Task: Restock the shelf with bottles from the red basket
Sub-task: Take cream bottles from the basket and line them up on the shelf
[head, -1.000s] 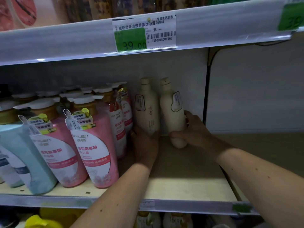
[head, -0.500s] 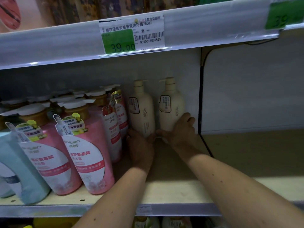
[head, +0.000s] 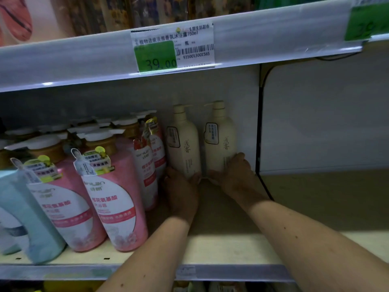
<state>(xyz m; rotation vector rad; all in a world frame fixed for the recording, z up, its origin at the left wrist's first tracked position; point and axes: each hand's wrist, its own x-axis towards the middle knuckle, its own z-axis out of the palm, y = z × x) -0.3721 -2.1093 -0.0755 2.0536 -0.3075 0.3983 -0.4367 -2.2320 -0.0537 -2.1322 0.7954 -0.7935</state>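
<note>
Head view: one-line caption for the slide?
Left hand and right hand each hold a cream pump bottle (left, right) upright at the shelf back, beside pink bottles.

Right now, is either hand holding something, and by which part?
Yes. The left hand grips the left cream pump bottle at its base; the right hand grips the right cream pump bottle low down.

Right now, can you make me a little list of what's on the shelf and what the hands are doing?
left hand: holds the base of the left cream bottle
right hand: holds the base of the right cream bottle
cream bottles: upright, side by side, at the back of the shelf
pink bottles: in rows left of the cream ones
price tag: reads 39.00, on the shelf edge above
red basket: not in view
</note>
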